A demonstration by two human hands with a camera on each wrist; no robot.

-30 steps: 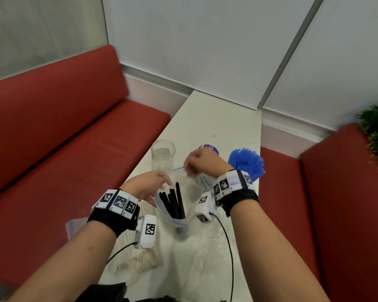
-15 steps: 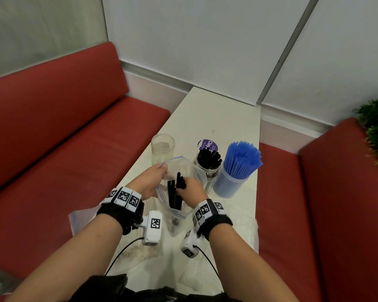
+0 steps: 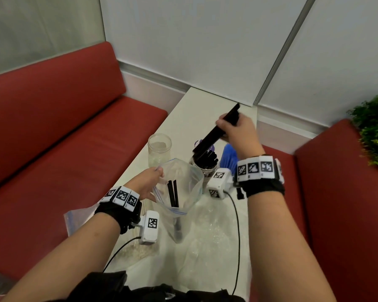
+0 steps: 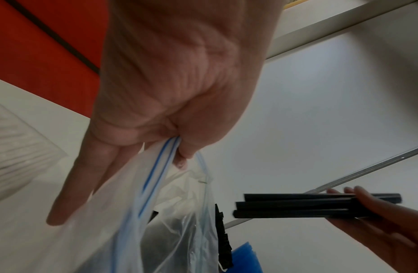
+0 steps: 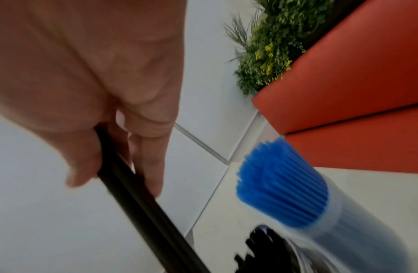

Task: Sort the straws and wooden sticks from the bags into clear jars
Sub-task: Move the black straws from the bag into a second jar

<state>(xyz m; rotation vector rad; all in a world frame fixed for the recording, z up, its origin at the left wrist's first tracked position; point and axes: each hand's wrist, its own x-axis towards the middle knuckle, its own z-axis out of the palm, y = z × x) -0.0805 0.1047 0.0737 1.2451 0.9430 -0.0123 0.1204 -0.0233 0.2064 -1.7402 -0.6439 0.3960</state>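
Observation:
My left hand (image 3: 158, 173) pinches the rim of a clear zip bag (image 3: 190, 188) and holds it upright and open; two black straws (image 3: 172, 196) stand inside. In the left wrist view, thumb and finger pinch the blue zip strip (image 4: 156, 166). My right hand (image 3: 226, 127) grips a bundle of black straws (image 3: 214, 134), tilted, its lower end over the jar of black straws (image 3: 205, 168). The right wrist view shows that bundle (image 5: 137, 195) held between thumb and fingers. A jar of blue straws (image 5: 282, 186) stands right of the black jar, mostly hidden behind my right wrist in the head view.
An empty clear jar (image 3: 159, 149) stands left of the black jar. Crumpled clear bags (image 3: 210, 234) lie on the white table (image 3: 196, 110), and a bag with pale contents (image 3: 135, 251) lies under my left wrist. Red benches (image 3: 63, 127) flank the table; a plant (image 3: 375, 129) is at the right.
My right hand reached into the bag, took a bundle of black straws and lifted it up and right over the black jar. My left hand kept hold of the bag rim.

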